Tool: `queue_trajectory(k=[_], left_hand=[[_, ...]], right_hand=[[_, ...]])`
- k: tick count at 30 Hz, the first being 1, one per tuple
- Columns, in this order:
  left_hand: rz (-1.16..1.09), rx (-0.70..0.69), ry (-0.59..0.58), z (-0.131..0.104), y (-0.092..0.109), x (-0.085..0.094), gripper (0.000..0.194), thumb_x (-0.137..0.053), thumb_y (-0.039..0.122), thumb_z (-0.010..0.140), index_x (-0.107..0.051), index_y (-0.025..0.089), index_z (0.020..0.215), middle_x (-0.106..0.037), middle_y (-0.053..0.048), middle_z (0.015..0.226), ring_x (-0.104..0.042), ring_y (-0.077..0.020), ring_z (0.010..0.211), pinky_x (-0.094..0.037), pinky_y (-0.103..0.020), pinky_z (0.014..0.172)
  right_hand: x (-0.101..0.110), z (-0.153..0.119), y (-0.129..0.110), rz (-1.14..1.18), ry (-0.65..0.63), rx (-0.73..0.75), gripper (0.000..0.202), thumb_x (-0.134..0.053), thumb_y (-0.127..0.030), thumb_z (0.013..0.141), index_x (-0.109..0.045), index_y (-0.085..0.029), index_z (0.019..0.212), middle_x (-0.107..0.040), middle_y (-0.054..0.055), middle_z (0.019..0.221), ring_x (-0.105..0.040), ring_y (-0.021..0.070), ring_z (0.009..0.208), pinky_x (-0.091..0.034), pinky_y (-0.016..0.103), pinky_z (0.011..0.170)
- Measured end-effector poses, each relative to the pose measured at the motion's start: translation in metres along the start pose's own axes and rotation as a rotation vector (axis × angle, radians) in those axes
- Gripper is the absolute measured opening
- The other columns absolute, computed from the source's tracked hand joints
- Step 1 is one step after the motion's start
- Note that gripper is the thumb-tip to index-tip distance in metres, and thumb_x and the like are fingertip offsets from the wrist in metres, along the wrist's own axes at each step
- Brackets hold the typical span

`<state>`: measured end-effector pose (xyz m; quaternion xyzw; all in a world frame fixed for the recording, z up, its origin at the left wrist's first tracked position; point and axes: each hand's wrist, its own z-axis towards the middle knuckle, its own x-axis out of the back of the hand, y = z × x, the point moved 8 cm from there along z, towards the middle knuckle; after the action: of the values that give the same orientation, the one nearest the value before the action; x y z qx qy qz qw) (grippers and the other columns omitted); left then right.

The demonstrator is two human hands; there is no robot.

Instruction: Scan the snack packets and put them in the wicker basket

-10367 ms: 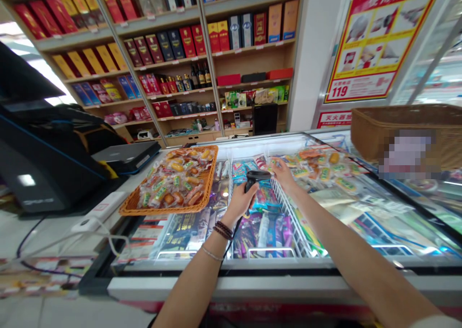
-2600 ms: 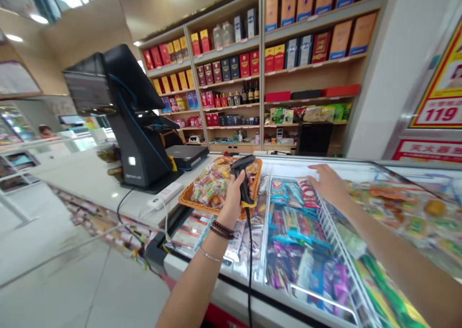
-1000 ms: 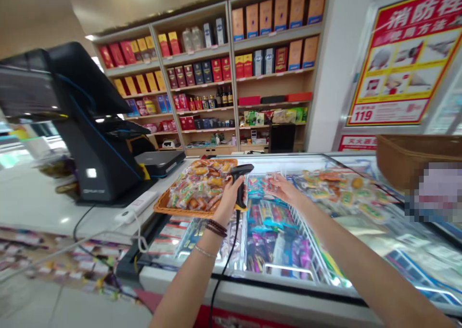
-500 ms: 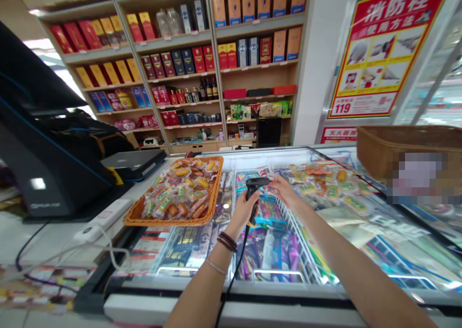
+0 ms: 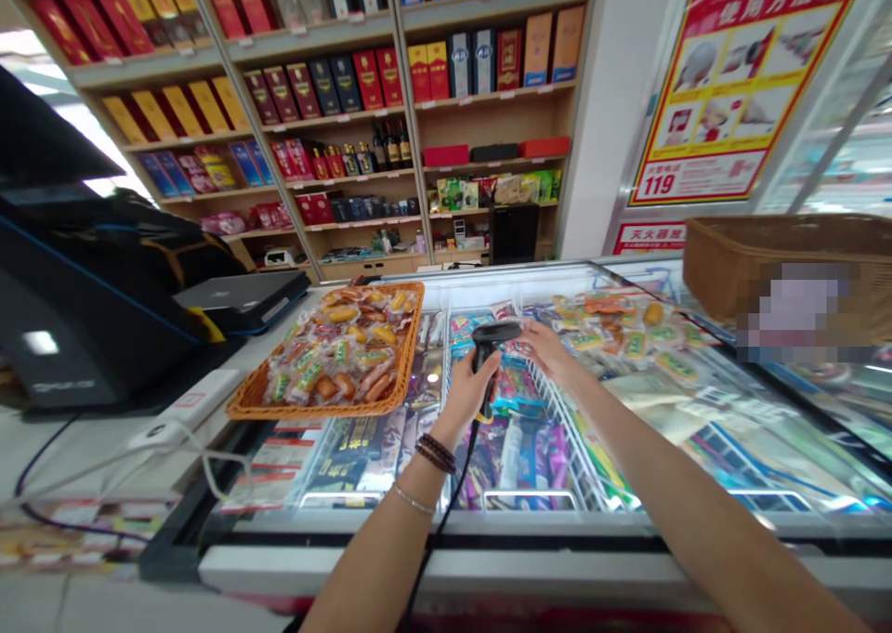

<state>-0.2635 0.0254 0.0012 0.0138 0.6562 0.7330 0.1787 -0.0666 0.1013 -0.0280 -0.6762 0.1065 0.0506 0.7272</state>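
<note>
Above the glass top of a freezer, my left hand (image 5: 469, 388) is wrapped round the handle of a black barcode scanner (image 5: 496, 333), whose cable hangs down past my wrist. Fingers of my right hand (image 5: 547, 347) touch the right end of the scanner's head, bent and pressed together around it. Beaded and metal bracelets circle my left wrist. Under the glass, colourful packaged goods (image 5: 516, 384) lie in white wire baskets. To the left of my hands is an orange wicker basket (image 5: 411, 354) of wrapped snacks.
A dark checkout terminal (image 5: 76, 336) and a flat black device (image 5: 241, 300) stand on the left counter, with a white power strip (image 5: 202, 401) and cables in front. At the right sits a brown basket (image 5: 717, 275). Shelves (image 5: 313, 122) of boxes and bottles fill the back.
The view has tilted down slightly, so the shelves and poster sit higher in the frame. Both hands keep their places at the scanner.
</note>
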Motion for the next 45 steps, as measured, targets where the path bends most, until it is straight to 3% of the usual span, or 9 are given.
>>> queue_trajectory(k=[11,17,24,30,45], left_hand=[[0.002,-0.024,0.050,0.001,0.003,0.005,0.065,-0.099,0.077,0.084,-0.060,0.025,0.087,-0.062,0.004,0.067,-0.052,-0.0114,0.047,-0.040,-0.026,0.044],[0.009,-0.020,0.087,0.001,-0.004,0.007,0.059,-0.097,0.071,0.089,-0.061,0.025,0.089,-0.060,0.005,0.067,-0.048,-0.0103,0.046,-0.037,-0.026,0.045],[0.021,-0.046,0.059,0.001,-0.003,0.007,0.060,-0.096,0.074,0.088,-0.063,0.025,0.089,-0.060,0.003,0.068,-0.049,-0.0116,0.047,-0.037,-0.027,0.045],[0.043,-0.036,0.041,-0.002,0.004,0.005,0.056,-0.098,0.069,0.090,-0.063,0.025,0.087,-0.060,0.003,0.067,-0.049,-0.0111,0.047,-0.037,-0.026,0.044],[0.099,-0.049,0.005,-0.005,0.009,0.002,0.055,-0.098,0.069,0.089,-0.066,0.025,0.090,-0.061,0.002,0.067,-0.050,-0.0130,0.049,-0.037,-0.028,0.046]], right_hand=[[-0.003,-0.004,-0.003,-0.015,-0.021,0.002,0.043,-0.104,-0.040,0.062,-0.077,-0.027,0.093,-0.083,-0.001,0.085,-0.086,0.0278,0.097,-0.065,0.038,0.091],[-0.005,-0.004,-0.004,-0.031,-0.035,0.000,0.056,-0.107,-0.040,0.061,-0.081,-0.028,0.110,-0.083,-0.001,0.086,-0.085,0.0269,0.095,-0.065,0.039,0.093],[-0.005,-0.003,-0.005,-0.014,-0.049,0.003,0.053,-0.107,-0.038,0.059,-0.083,-0.028,0.105,-0.084,-0.002,0.087,-0.081,0.0221,0.087,-0.064,0.036,0.088],[-0.002,-0.001,-0.003,-0.008,-0.012,-0.015,0.055,-0.107,-0.033,0.058,-0.085,-0.028,0.109,-0.086,-0.001,0.087,-0.084,0.0262,0.092,-0.066,0.038,0.088],[-0.003,-0.001,-0.003,-0.010,-0.010,-0.007,0.058,-0.107,-0.042,0.059,-0.085,-0.030,0.111,-0.086,-0.001,0.092,-0.084,0.0267,0.093,-0.064,0.037,0.085]])
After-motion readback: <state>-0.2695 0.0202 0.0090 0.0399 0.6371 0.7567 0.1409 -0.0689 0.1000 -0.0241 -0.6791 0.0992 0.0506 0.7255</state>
